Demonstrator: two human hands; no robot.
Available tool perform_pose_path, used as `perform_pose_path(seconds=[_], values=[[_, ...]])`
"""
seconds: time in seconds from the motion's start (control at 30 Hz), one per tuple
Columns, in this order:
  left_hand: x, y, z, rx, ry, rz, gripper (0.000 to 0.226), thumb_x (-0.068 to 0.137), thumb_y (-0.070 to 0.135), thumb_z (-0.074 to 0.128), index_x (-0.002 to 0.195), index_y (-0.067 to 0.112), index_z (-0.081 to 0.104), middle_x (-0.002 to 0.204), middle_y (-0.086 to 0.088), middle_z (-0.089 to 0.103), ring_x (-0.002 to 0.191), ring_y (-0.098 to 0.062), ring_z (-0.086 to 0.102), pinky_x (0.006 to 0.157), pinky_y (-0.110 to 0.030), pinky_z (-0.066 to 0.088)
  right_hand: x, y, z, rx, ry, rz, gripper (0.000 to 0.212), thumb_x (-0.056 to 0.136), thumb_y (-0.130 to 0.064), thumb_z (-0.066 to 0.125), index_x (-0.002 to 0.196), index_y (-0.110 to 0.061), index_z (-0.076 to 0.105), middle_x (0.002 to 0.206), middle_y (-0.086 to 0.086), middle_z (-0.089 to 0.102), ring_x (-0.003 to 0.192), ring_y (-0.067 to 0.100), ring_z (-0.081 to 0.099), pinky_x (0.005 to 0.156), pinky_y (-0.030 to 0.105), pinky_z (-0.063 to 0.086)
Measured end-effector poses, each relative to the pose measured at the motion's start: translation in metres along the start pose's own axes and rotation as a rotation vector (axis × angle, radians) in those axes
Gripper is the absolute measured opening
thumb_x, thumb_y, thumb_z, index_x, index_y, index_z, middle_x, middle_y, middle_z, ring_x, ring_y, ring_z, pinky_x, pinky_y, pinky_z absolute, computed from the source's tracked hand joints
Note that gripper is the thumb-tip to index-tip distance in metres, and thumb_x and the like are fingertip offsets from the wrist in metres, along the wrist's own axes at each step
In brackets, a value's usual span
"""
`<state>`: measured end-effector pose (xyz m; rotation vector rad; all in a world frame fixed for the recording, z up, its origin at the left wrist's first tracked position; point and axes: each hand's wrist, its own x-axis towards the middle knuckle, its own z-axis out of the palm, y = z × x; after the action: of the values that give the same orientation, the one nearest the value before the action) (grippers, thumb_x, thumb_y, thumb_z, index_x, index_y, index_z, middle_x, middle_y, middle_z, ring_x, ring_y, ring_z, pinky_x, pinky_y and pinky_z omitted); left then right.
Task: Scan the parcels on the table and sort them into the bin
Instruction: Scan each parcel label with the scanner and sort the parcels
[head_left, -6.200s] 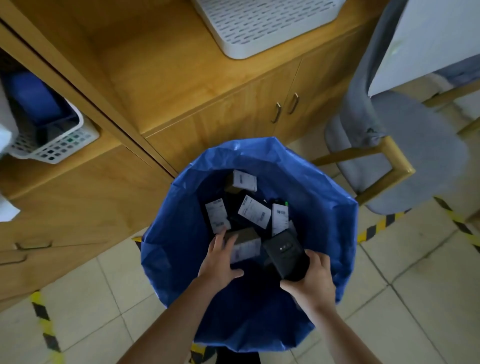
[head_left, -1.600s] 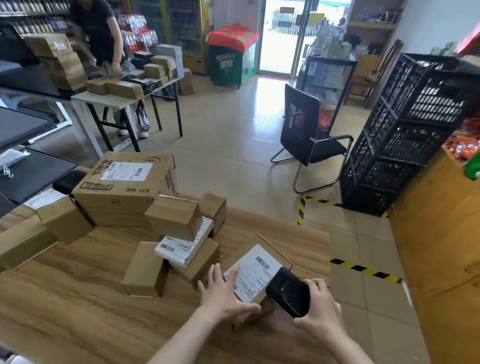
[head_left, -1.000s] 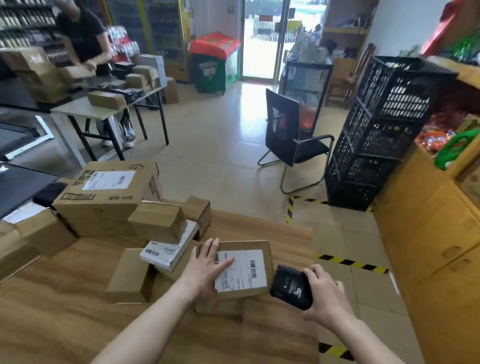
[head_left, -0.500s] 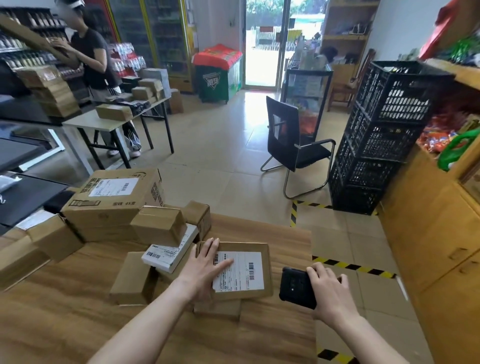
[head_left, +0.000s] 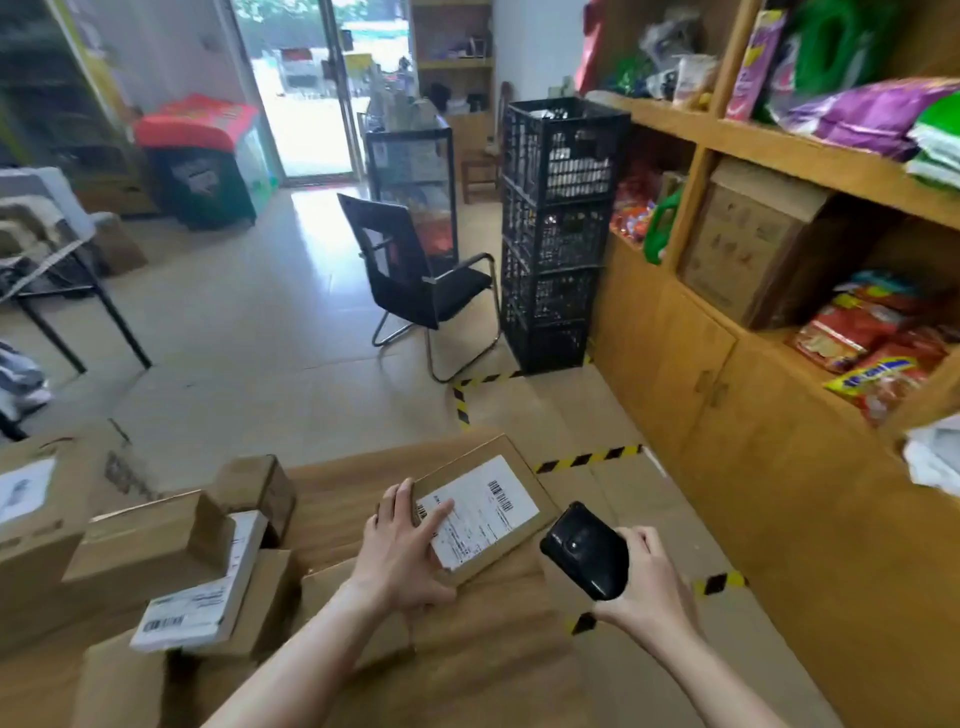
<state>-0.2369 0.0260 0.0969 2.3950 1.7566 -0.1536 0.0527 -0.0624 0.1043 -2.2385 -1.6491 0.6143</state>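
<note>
A flat cardboard parcel (head_left: 480, 506) with a white barcode label is tilted over the right end of the wooden table (head_left: 337, 486). My left hand (head_left: 402, 556) holds its near left corner, fingers spread on top and across the label, thumb at the lower edge. To the right of the parcel, my right hand (head_left: 644, 587) grips a black handheld scanner (head_left: 584, 553) whose front end faces the parcel. Several more cardboard parcels (head_left: 150, 540) are piled at the left, one carrying a white label (head_left: 200, 603). The bin is out of view.
A wooden cabinet with shelves of packaged goods (head_left: 779, 364) runs along the right. Stacked black crates (head_left: 556, 234) and a black chair (head_left: 415, 275) stand on the tiled floor beyond the table. Yellow-black tape (head_left: 587, 460) marks the floor.
The view has swung right toward the shelves. The labelled parcel has turned and tilted under my left hand, and the scanner in my right hand has come up beside it.
</note>
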Motion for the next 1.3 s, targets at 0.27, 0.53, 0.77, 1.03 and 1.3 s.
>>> perform_pose_path(seconds=[0.27, 0.53, 0.77, 1.03, 1.3], values=[[0.016, 0.122, 0.018, -0.021, -0.071, 0.437, 0.116, 0.051, 0.079, 0.057, 0.151, 0.044, 0.009, 0.154, -0.012, -0.008, 0.143, -0.033, -0.009, 0.114, -0.048, 0.024, -0.122, 0.073, 0.002, 0.189, 0.239, 0.539, 0.084, 0.057, -0.037, 0.080, 0.131, -0.026, 0.041, 0.124, -0.012, 0.035, 0.097, 0.012, 0.056, 0.081, 0.034, 0.054], [-0.043, 0.274, 0.031, 0.044, -0.129, 0.810, 0.115, 0.050, 0.074, 0.059, 0.150, 0.042, 0.010, 0.152, -0.011, -0.002, 0.143, -0.031, -0.006, 0.112, -0.050, 0.027, -0.264, 0.148, -0.018, 0.262, 0.470, 0.881, 0.086, 0.056, -0.034, 0.082, 0.132, -0.022, 0.044, 0.124, -0.007, 0.037, 0.107, 0.017, 0.055, 0.080, 0.030, 0.048], [-0.130, 0.415, 0.057, 0.108, -0.169, 1.075, 0.113, 0.048, 0.070, 0.059, 0.148, 0.042, 0.014, 0.146, -0.007, 0.006, 0.141, -0.029, 0.001, 0.109, -0.046, 0.031, -0.395, 0.213, -0.024, 0.309, 0.622, 1.136, 0.079, 0.051, -0.042, 0.077, 0.123, -0.031, 0.045, 0.110, -0.010, 0.035, 0.103, 0.017, 0.057, 0.080, 0.037, 0.051], [-0.251, 0.545, 0.106, 0.232, -0.231, 1.343, 0.113, 0.048, 0.067, 0.063, 0.146, 0.039, 0.015, 0.147, -0.008, 0.003, 0.140, -0.029, 0.001, 0.111, -0.046, 0.027, -0.539, 0.297, -0.020, 0.413, 0.653, 1.325, 0.088, 0.054, -0.042, 0.077, 0.132, -0.025, 0.041, 0.122, -0.008, 0.033, 0.115, 0.019, 0.050, 0.096, 0.049, 0.046], [-0.302, 0.625, 0.162, 0.304, -0.366, 1.309, 0.115, 0.050, 0.075, 0.061, 0.147, 0.040, 0.011, 0.146, -0.008, 0.003, 0.139, -0.029, 0.003, 0.112, -0.046, 0.026, -0.607, 0.354, -0.014, 0.486, 0.692, 1.495, 0.085, 0.053, -0.040, 0.082, 0.128, -0.030, 0.042, 0.111, -0.010, 0.034, 0.100, 0.012, 0.051, 0.079, 0.033, 0.049]])
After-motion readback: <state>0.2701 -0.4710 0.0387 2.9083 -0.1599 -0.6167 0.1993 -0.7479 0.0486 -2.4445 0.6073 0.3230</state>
